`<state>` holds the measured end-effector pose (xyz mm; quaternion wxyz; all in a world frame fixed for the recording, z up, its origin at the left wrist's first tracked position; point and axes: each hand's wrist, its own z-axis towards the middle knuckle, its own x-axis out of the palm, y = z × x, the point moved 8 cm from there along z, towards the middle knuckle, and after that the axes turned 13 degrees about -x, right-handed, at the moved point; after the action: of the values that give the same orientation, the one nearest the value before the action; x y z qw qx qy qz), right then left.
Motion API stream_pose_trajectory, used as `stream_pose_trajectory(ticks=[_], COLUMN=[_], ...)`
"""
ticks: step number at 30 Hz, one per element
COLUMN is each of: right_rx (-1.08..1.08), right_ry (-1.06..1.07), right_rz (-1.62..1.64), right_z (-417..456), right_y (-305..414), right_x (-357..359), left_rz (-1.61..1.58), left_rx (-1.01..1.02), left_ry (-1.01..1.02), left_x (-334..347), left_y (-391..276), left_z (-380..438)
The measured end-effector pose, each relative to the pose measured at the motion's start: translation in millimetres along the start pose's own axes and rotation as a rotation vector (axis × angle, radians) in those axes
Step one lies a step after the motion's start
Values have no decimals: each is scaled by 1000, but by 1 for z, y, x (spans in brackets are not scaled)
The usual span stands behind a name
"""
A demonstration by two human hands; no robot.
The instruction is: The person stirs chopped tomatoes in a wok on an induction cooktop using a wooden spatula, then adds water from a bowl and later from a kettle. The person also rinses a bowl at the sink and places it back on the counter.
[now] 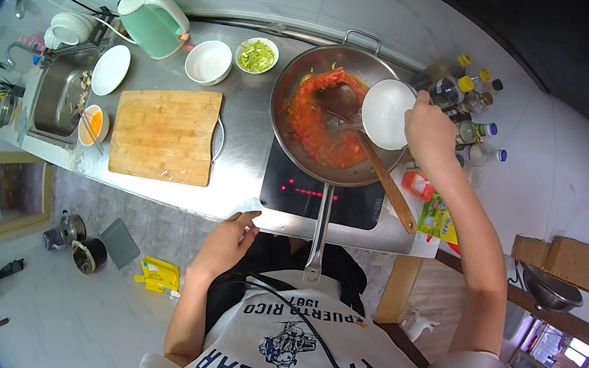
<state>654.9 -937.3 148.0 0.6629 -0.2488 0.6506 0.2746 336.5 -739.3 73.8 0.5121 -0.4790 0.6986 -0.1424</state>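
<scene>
A white bowl [388,113] is gripped at its right rim by my right hand [432,130], held over the right side of a steel wok [288,149]. Chopped tomato in red sauce [314,124] lies in the wok. A spatula with a wooden handle [385,180] rests there, its blade in the food and its handle over the near right rim. Under the wok is a black induction cooker [292,200] with red lights lit. My left hand [227,242] holds nothing, its fingers slightly apart near the counter's front edge. The wok's long metal handle [319,238] points towards me.
Left of the wok are a wooden cutting board [163,132], a bowl of chopped greens [256,55], a white bowl [208,62] and a green kettle [153,23]. Beaten egg with chopsticks fills a small bowl [102,128] beside the sink [58,100]. Several bottles [474,130] line the right wall.
</scene>
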Motion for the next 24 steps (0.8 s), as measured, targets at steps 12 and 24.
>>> stream_pose_trajectory(ticks=[12, 24], right_rx=[424, 166], right_ry=[166, 79], right_rz=[1020, 1197], right_z=[-23, -60], right_y=[-36, 118], right_x=[74, 61], left_rz=[-133, -918], left_rx=[-70, -54], left_ry=[148, 206], left_x=[15, -35], left_y=[-7, -33], left_z=[-7, 23])
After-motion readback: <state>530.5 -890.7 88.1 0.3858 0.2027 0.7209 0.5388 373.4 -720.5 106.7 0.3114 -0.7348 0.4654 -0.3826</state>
